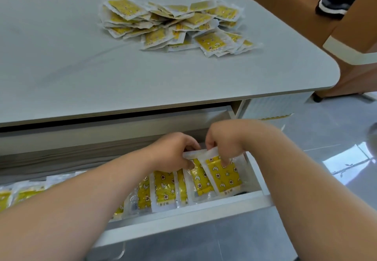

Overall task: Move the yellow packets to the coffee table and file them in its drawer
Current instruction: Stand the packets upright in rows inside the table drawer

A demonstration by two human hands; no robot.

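I count one worktop (61, 66) and one drawer (183, 209), which is open. Hands in view: two, the left hand (173, 150) and the right hand (224, 138).

Packets (164, 187) in the drawer: at least six stand in a row to the right of the left forearm. About three more show to its left, blurred. Of the six, two are pinched, one per hand.

Packets on the worktop: one pile (173, 23). Its packets overlap, so I can give no exact figure; they number well over twenty.

Beyond the worktop: one dark item (334, 3) with a white stripe.
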